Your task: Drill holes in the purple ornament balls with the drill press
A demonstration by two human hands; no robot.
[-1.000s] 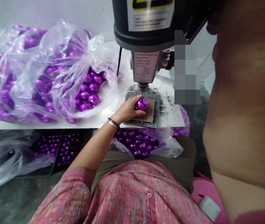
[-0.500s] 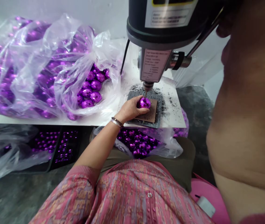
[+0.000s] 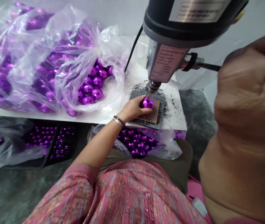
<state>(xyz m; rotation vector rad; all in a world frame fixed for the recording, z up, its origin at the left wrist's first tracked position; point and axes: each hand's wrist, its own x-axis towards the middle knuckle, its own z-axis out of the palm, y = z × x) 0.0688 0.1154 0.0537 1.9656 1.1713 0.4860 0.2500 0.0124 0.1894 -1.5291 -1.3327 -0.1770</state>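
Holds a shiny purple ball (image 3: 148,103) in the left grip (image 3: 136,108), closed around its left side, right below the drill bit (image 3: 150,94) and over the brown board (image 3: 155,115) on the tabletop (image 3: 178,120). Cannot tell if touching the bit. Clasps the lever (image 3: 209,66) in the raised right grip (image 3: 246,96), slightly blurred. Has at left an open plastic bag (image 3: 32,77) of similar balls (image 3: 97,93).

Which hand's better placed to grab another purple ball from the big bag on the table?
Probably the left hand: it's nearer the big bag, though it holds a purple ball; the right hand is over by the drill lever.
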